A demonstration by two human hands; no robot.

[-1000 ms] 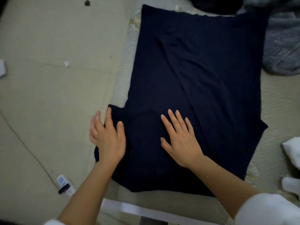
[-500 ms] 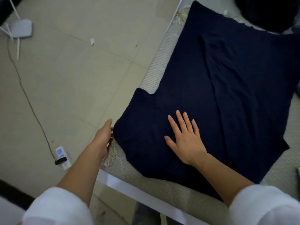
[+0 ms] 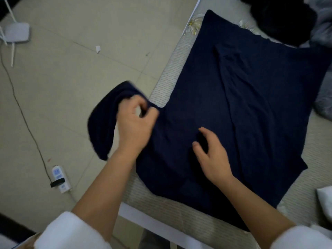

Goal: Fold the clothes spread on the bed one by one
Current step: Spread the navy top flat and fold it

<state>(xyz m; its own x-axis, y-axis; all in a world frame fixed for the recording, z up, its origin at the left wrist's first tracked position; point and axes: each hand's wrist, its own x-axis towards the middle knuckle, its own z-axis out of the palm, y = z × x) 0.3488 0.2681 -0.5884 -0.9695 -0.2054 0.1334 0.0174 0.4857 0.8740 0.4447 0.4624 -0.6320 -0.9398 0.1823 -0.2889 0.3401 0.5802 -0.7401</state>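
Observation:
A dark navy shirt point(image 3: 242, 108) lies spread flat on the bed point(image 3: 167, 203), its hem toward the far end. My left hand point(image 3: 134, 123) grips the shirt's left sleeve point(image 3: 104, 119) near the shoulder and holds it lifted off the bed's edge, over the floor. On the shirt's chest, near the collar end, rests my right hand point(image 3: 210, 155) with its fingers bent and their tips pressing the cloth. Both forearms come from white sleeves at the bottom.
A black garment point(image 3: 280, 20) and a grey one point(image 3: 323, 97) lie at the bed's far right. Something white point(image 3: 325, 200) sits at the right edge. On the tiled floor are a power strip point(image 3: 60, 178) with its cord and a white stand point(image 3: 16, 32).
My left hand went from beside the bed's edge to gripping the sleeve and raising it outward. My right hand's fingers changed from flat to bent. The view shifted a little.

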